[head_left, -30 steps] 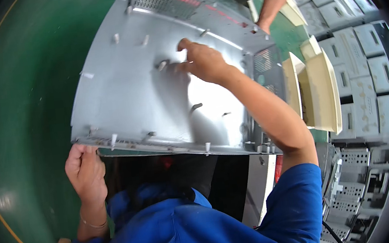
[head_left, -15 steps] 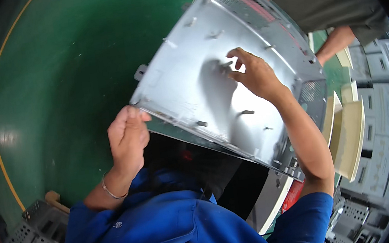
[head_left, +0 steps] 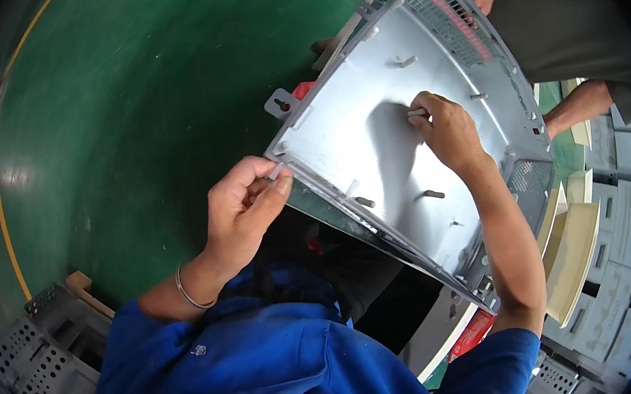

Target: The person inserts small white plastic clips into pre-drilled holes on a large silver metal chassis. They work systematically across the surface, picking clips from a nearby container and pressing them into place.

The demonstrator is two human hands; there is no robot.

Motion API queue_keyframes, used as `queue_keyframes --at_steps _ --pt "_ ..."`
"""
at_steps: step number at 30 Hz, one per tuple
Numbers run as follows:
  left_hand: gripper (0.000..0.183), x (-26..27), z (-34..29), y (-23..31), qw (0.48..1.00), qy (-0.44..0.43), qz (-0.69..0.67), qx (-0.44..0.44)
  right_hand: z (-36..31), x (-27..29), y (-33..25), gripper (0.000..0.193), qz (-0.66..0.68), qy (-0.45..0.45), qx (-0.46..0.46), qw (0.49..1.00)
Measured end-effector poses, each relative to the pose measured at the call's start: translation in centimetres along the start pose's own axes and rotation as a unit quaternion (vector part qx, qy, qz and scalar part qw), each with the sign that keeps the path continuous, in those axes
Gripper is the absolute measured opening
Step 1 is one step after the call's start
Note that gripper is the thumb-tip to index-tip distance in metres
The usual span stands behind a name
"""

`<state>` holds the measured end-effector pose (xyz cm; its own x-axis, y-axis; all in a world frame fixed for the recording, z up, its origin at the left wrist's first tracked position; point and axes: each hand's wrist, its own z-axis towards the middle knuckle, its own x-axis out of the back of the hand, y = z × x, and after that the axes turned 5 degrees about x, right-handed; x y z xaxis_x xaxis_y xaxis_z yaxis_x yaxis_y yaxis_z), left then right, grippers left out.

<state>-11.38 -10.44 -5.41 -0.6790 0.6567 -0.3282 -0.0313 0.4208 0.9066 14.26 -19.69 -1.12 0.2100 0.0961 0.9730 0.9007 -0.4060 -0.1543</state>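
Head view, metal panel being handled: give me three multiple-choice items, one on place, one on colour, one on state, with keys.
1. Where does the left hand grip the grey sheet-metal panel?
A. at its near left corner
B. at the vented far edge
C. at its middle

2. What colour is the floor beyond the panel?
A. grey
B. green
C. red

3. How is the panel being kept?
A. lying flat on the floor
B. hanging from a hook
C. held up off the floor, tilted, by both hands

Key:
1 A: the thumb and fingers pinch the corner nearest the person's left.
2 B: the floor is green, with a yellow line curving across it.
3 C: the left hand holds the corner while the right hand grips a small peg on the panel's face; the floor shows past the panel's left edge.
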Motion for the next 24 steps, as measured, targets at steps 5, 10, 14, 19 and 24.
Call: queue_keyframes --at_steps 5,10,14,19,24 --pt "0.009 0.0 0.2 -0.1 0.998 0.045 0.029 -0.026 0.2 -0.4 0.4 0.011 -0.041 0.013 0.032 0.999" --pt "0.017 0.1 0.3 -0.9 0.986 0.094 0.119 -0.068 0.4 -0.9 0.8 0.009 -0.042 0.027 0.037 0.998" --pt "0.016 0.0 0.0 -1.5 0.978 0.104 0.142 -0.111 0.6 -0.8 0.5 0.011 -0.048 0.014 0.040 0.998" --pt "0.025 0.2 0.0 -2.1 0.974 0.088 0.149 -0.147 0.7 -0.8 0.8 0.014 -0.025 0.020 0.049 0.998" --pt "0.027 0.1 -0.1 -2.1 0.983 0.097 0.098 -0.119 1.1 0.2 0.8 0.018 -0.001 -0.017 0.027 0.999"
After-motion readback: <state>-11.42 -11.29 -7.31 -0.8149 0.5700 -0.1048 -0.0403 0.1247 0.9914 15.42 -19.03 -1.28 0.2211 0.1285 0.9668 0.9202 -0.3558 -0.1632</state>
